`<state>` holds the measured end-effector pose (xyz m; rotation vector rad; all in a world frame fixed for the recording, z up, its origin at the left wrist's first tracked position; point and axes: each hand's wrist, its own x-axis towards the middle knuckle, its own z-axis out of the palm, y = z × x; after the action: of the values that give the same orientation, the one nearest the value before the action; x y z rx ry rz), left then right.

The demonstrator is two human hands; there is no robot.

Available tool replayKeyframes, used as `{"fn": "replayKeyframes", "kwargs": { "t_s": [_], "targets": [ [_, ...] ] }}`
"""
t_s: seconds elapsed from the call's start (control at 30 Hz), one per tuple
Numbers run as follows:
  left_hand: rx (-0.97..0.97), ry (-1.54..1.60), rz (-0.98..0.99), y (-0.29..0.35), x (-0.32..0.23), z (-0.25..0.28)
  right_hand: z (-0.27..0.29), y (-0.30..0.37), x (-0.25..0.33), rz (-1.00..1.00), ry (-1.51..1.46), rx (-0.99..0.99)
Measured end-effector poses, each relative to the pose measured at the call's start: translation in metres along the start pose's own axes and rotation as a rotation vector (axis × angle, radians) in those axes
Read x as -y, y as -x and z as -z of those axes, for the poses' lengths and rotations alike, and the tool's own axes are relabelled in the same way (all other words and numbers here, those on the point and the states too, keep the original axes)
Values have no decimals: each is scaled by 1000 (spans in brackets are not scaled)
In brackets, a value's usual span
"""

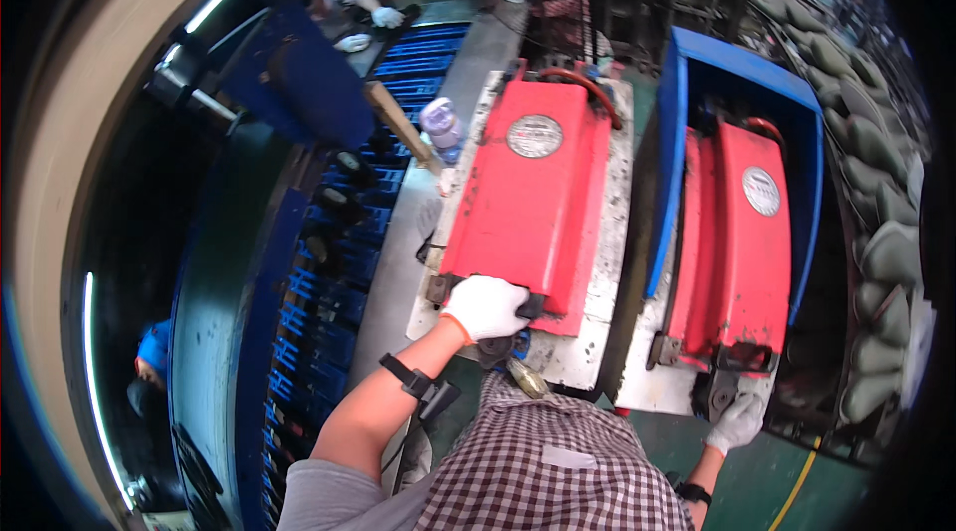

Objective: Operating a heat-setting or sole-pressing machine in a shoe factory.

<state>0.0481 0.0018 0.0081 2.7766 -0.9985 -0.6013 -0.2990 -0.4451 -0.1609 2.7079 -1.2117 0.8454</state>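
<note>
Two red machine housings stand side by side in front of me, a left red housing [518, 198] and a right red housing [737, 242]. At the near end of the left one is my left hand [485, 308], in a white glove. Its fingers curl in at a black part [534, 306], and what they grip is hidden. Just below hangs a dark piece [495, 350] beside a greenish-brown rounded item [528, 379]. Also gloved in white, my right hand [738, 421] closes on a dark grey piece [719, 396] under the right housing's front end.
A blue hood [747, 58] surrounds the right machine. Left of the machines runs a conveyor with blue slats [418, 53], a purple-lidded bottle [440, 123] at its edge. Racks of grey-green shoe-shaped pieces [889, 252] line the right. A co-worker's gloved hand [386, 17] shows far left.
</note>
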Motion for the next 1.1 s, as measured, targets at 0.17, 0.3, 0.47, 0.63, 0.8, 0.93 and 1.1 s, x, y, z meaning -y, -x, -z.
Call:
{"fn": "replayKeyframes", "kwargs": {
  "t_s": [0.17,0.3,0.47,0.63,0.8,0.93,1.1],
  "targets": [
    [-75,17,-54,1,3,-2,7,-6,19,-14,-12,-37],
    [-341,294,-43,10,-2,-10,21,-17,34,-62,-61,55],
    [-844,502,-280,-18,-75,-8,51,-35,31,-158,-211,422],
    [-646,502,-809,-70,-207,-7,68,-36,41,-354,-42,620],
    [-378,285,-963,-86,-263,-50,118,19,66,-275,-359,703],
    [-466,87,-1032,-93,-279,-73,152,37,79,-180,-516,1014],
    [-498,149,-1027,-96,-292,-38,145,4,74,56,-710,818]
  ]
}}
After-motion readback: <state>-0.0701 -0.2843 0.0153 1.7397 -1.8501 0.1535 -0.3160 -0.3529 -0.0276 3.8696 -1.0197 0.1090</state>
